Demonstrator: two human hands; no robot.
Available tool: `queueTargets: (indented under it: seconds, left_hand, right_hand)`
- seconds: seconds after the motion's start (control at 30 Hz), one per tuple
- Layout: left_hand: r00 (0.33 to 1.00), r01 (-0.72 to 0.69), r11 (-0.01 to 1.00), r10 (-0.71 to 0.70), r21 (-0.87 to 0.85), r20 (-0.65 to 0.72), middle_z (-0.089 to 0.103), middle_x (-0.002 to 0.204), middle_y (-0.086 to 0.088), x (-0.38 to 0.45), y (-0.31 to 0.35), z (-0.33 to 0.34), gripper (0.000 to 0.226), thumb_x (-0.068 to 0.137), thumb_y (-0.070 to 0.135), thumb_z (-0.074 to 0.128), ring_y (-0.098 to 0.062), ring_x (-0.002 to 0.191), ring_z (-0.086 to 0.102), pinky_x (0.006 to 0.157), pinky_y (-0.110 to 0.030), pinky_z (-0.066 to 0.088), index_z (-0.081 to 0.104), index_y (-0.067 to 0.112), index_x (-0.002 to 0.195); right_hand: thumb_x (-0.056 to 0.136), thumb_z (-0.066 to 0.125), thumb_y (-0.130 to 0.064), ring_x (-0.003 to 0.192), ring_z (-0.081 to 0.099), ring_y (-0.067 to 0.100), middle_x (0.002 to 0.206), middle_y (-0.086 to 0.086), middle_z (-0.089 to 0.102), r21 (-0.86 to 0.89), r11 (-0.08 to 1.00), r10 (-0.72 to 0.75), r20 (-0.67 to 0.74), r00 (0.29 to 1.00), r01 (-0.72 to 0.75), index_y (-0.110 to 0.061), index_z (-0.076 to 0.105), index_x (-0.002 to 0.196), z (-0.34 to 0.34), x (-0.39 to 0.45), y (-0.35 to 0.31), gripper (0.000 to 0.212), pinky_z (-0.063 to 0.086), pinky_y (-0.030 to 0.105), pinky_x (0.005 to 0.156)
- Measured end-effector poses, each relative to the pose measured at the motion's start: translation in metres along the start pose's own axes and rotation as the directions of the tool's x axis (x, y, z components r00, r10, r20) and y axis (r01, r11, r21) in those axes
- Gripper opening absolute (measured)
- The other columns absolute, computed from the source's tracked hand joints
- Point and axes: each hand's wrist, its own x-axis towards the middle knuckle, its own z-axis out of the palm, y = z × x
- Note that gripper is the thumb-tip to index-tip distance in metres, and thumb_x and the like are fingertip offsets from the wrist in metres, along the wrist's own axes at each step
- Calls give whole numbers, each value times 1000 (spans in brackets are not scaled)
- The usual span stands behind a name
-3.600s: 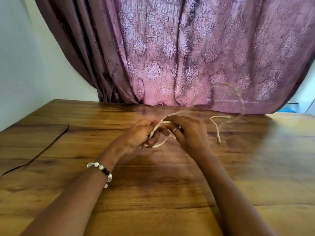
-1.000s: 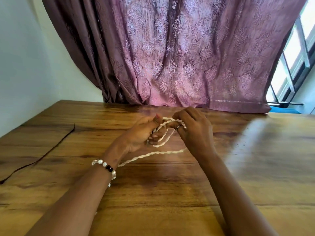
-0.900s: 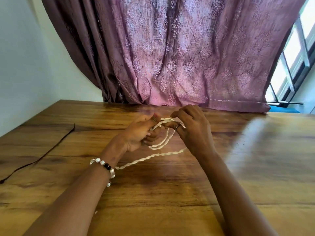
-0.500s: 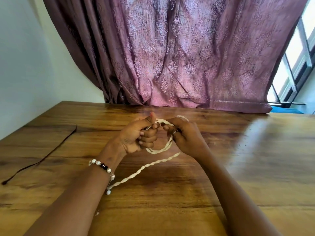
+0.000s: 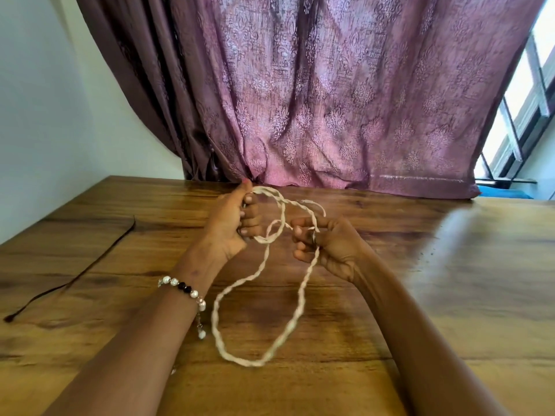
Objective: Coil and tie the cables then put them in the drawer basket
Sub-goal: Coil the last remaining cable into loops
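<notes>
A cream twisted cable [image 5: 295,307] hangs between my two hands above the wooden table [image 5: 420,295]. My left hand [image 5: 232,223] grips a small coil of it, with thumb on top and fingers curled round the turns. My right hand [image 5: 327,244] grips the cable a short way to the right, fingers curled. From the hands a long loop droops toward me and lies on the table. A short free end sticks out above my right hand. No drawer basket is in view.
A thin dark cable [image 5: 72,279] lies on the table at the left, running toward the near left. A purple patterned curtain [image 5: 315,100] hangs behind the table's far edge. A window [image 5: 525,115] shows at the right.
My hands have drawn apart, the right one moving right and toward me. The small coil has opened out and a long loop of cable now hangs down onto the table.
</notes>
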Motion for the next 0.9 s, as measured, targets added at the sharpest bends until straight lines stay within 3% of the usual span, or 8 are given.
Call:
queueTargets:
  seconds: [0.1, 0.23, 0.37, 0.5, 0.6, 0.67, 0.73, 0.9]
  left_hand:
    - [997, -46, 983, 35, -175, -64, 23, 33, 10, 5, 11, -10, 55, 100, 43, 38, -2, 25, 16, 26, -13, 12, 43, 21, 50]
    - [986, -95, 980, 68, -174, -155, 22, 35, 9, 5, 11, -15, 54, 100, 44, 38, -3, 26, 16, 27, -13, 12, 41, 20, 51]
    - [970, -122, 983, 89, -136, -225, 21, 35, 9, 7, 7, -8, 49, 100, 46, 36, -3, 26, 16, 26, -15, 13, 36, 20, 59]
    - [934, -157, 986, 129, -58, -332, 22, 35, 9, 11, 10, -15, 48, 100, 45, 36, -4, 26, 16, 27, -12, 13, 35, 21, 59]
    - [917, -176, 984, 175, 30, -358, 22, 37, 8, 12, 12, -19, 46, 100, 44, 39, -5, 27, 17, 30, -11, 14, 36, 21, 60]
    - [938, -147, 988, 153, 43, -310, 22, 38, 8, 10, 8, -15, 45, 100, 43, 41, -5, 28, 18, 31, -10, 14, 36, 20, 61]
    - [955, -119, 992, 125, 41, -268, 23, 37, 8, 8, 2, -6, 44, 99, 44, 41, -4, 26, 19, 31, -8, 15, 37, 19, 62]
    - [976, -170, 985, 166, -19, -138, 25, 37, 7, 4, -3, 11, 46, 98, 47, 39, -4, 26, 20, 31, -11, 15, 40, 17, 63]
  right_hand:
    - [86, 59, 8, 41, 51, 9, 63, 6, 64, -115, 990, 90, 41, 995, -84, -2, 63, 102, -11, -1, -4, 19, 47, 20, 39]
    - [83, 46, 22, 36, 43, 9, 72, 16, 67, -487, 873, -26, 13, 1000, 29, 0, 62, 108, -18, 2, -5, 37, 30, 16, 36]
    - [76, 72, 5, 39, 55, 4, 74, 5, 71, -887, 349, -294, 205, 934, 304, -13, 58, 123, -20, 3, -6, 52, 39, 15, 37]
    - [73, 80, -12, 53, 61, 15, 79, -2, 69, -861, 269, -406, 304, 862, 431, -13, 64, 119, -28, 2, -15, 48, 46, 22, 51]
    - [86, 68, -21, 84, 67, 29, 97, 0, 72, -969, -123, -563, 246, 789, 214, -23, 68, 115, -37, 0, -19, 29, 51, 34, 65]
    - [88, 64, -17, 81, 66, 35, 96, 3, 71, -974, -225, -690, 185, 699, 36, -25, 70, 111, -36, 0, -17, 24, 49, 38, 58]
    - [81, 70, -10, 69, 64, 36, 82, 7, 68, -960, -279, -761, 216, 611, -8, -18, 73, 99, -34, 3, -12, 21, 46, 35, 50]
    - [70, 67, 0, 83, 57, 30, 81, 7, 65, -854, -519, -659, 434, 614, 48, -13, 71, 85, -30, 11, -2, 21, 43, 40, 67]
